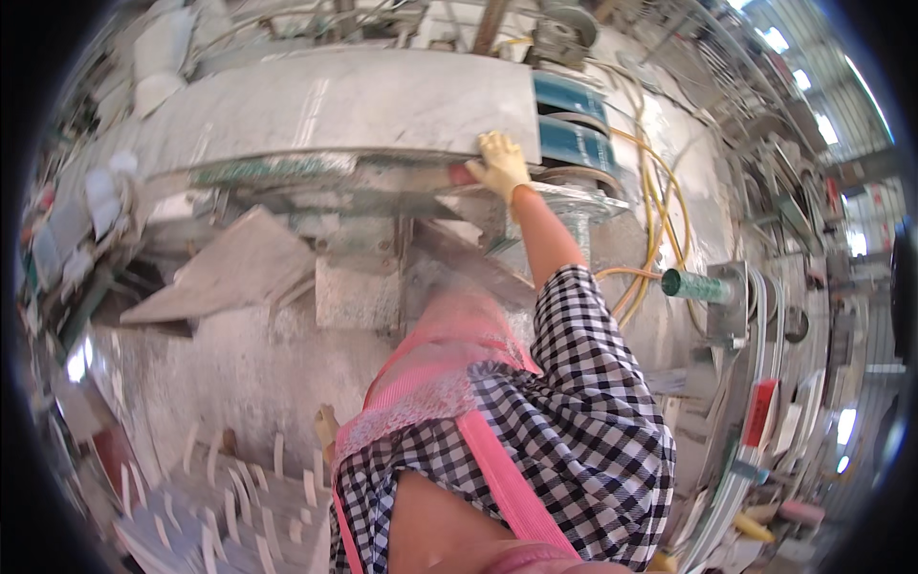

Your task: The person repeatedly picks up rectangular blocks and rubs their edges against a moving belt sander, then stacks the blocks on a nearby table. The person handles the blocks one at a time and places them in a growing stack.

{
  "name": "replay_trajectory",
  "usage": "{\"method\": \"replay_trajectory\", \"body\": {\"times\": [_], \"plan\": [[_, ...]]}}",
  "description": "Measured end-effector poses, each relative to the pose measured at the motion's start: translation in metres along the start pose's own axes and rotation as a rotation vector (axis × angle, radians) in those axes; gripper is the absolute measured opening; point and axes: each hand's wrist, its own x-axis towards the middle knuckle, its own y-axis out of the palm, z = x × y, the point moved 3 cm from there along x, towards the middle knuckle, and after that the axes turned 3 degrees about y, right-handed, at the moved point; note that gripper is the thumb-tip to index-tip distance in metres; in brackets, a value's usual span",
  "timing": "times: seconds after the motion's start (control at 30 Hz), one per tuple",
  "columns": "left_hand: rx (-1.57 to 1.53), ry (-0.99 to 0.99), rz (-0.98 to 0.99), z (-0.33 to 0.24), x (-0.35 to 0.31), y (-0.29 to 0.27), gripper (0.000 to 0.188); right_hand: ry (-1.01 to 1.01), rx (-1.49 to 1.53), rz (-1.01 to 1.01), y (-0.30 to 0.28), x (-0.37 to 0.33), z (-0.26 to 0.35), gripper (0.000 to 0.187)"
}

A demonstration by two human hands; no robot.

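The pale stone slab [363, 100] is seen lying on a long machine bed, its right end just beside blue roller-like parts [579, 139]. The gloved right hand [502, 165] is laid at the slab's near right corner, fingers spread, with no grip around the slab seen. The left hand [327, 426] is mostly hidden by the body, low at the left side; whether anything is held in it cannot be told.

Risks, as judged: fingers could be pinched between slab end and rollers if the slab were shifted or the rollers turned; whether they are turning cannot be told. The glove could be caught there for the same reason. A slip at the corner is also considered possible, since only flat contact by one hand is seen.

Surroundings: yellow hoses [660, 206] are looped on the floor to the right, where a foot could be snagged. A green cylinder [696, 286] is projected from a frame on the same side, and passage could be hindered by it. An angular stone offcut [229, 268] is noted below the bed to the left. Upright pale strips [229, 507] are ranged at lower left, near the body.
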Motion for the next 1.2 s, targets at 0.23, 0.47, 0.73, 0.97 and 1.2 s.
{"method": "replay_trajectory", "body": {"times": [0.23, 0.47, 0.73, 0.97, 1.2], "plan": [[0.209, -0.128, -0.063, -0.112, 0.019, 0.011, 0.066, 0.178, 0.325, 0.059, -0.056, 0.013, -0.077, 0.049], [0.247, 0.025, -0.009, -0.241, 0.029, 0.057, 0.068, 0.618, 0.040, -0.153, -0.059, 0.068, -0.171, 0.043], [0.104, 0.221, 0.101, -0.382, 0.050, 0.119, 0.067, 0.756, 0.353, 0.034, -0.018, 0.119, -0.206, 0.054], [0.168, 0.216, 0.051, -0.442, 0.026, 0.117, 0.060, 0.822, 0.611, 0.051, -0.045, 0.123, -0.206, 0.052], [-0.217, 0.568, -0.113, -0.554, -0.046, 0.085, 0.046, 0.467, 0.957, -0.326, -0.057, 0.110, -0.112, 0.052]]}}
